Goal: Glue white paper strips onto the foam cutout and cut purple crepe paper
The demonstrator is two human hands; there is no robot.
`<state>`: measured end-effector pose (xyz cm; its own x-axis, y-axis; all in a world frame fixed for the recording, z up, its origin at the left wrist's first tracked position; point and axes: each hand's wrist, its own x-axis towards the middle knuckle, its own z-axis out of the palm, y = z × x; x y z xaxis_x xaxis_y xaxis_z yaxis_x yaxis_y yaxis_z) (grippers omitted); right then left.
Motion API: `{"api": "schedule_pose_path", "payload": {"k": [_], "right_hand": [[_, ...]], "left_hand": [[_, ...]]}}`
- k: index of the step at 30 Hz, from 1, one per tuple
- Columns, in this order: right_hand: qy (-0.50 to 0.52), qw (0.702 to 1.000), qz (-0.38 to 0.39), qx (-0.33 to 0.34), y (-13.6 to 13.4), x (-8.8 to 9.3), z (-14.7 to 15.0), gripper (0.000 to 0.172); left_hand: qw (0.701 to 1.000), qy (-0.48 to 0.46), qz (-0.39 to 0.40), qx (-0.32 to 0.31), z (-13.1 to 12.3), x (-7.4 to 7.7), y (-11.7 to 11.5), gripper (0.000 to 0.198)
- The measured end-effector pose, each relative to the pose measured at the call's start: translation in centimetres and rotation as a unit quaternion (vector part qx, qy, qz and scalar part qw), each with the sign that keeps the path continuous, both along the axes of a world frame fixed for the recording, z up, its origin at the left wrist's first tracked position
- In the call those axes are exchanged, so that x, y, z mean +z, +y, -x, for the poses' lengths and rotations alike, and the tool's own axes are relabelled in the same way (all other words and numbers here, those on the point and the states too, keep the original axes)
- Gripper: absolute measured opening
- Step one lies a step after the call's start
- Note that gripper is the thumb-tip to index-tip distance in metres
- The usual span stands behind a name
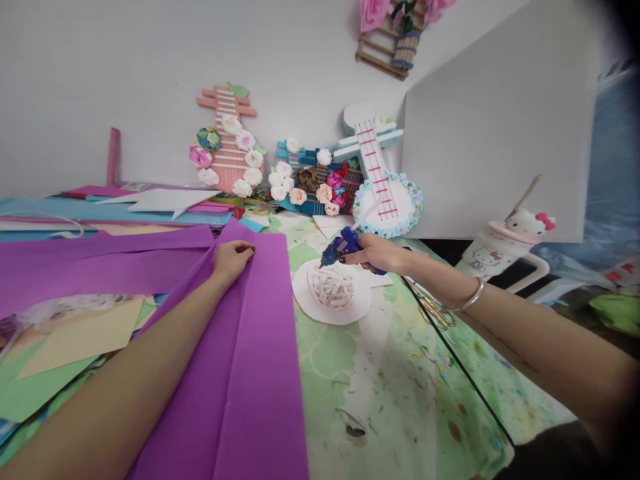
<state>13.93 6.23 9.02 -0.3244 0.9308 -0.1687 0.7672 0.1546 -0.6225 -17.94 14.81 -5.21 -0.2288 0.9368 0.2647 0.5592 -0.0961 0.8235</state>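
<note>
Purple paper (265,360), with a fold line along it, runs from the front edge up to the table's middle. My left hand (234,261) is near its far end, fingers curled together at the paper; whether they pinch it is too small to make out. My right hand (373,253) is wrapped round a blue glue gun (341,245), nozzle pointing down and left. Beneath the nozzle lies a round white disc (305,303) bearing a bowl-like piece filled with white strips (334,288).
Decorated instrument-shaped crafts, one pink (233,167) and one white and blue (377,173), lean at the back wall. Coloured papers (65,363) lie at left. Scissors (435,310) and a white cup (487,250) are at right. A black cord (465,370) crosses the green table cover (380,393).
</note>
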Motion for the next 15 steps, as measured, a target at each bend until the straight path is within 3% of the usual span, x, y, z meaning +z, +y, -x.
{"api": "schedule_pose_path", "payload": {"k": [3,7,11,15], "right_hand": [[0.004,1.000,-0.015,-0.015,0.2,-0.2,-0.2,0.026],[0.016,0.999,-0.027,-0.038,0.1,-0.1,-0.8,0.025],[-0.008,0.998,-0.043,-0.049,-0.6,0.1,-1.5,0.027],[-0.009,0.998,-0.039,-0.049,-1.6,0.4,-2.2,0.023]], "left_hand": [[0.998,0.036,-0.043,-0.027,-1.2,1.2,-1.0,0.031],[0.966,0.114,-0.110,-0.205,-4.6,2.4,-2.2,0.036],[0.929,0.182,-0.042,-0.318,-7.9,1.7,-2.3,0.044],[0.912,0.196,-0.004,-0.361,-8.6,0.6,-2.2,0.051]]}}
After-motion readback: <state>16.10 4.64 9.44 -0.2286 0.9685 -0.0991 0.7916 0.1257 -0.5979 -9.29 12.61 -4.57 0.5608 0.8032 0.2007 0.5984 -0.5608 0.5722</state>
